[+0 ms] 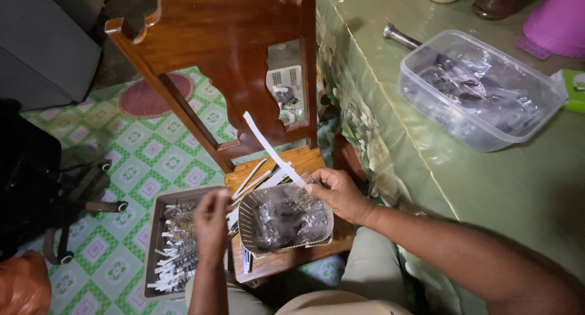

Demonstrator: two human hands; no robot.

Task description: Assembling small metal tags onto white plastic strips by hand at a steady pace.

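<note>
Low centre: right hand (338, 193) fingers pinching a white paper strip (271, 149) over a shallow basket (247, 220) of crinkly clear packets — contents unclear. Left hand (212, 217) fingers bunched, hold hidden.

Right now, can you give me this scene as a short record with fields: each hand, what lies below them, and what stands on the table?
right hand: pinches the lower end of a white paper strip
left hand: raised over the tray, fingers curled; what it holds cannot be told
basket: on the wooden chair, holds small clear packets
tray: beside the chair, holds packets with white strips
plastic box: on the green table, clear, holds packets
</note>
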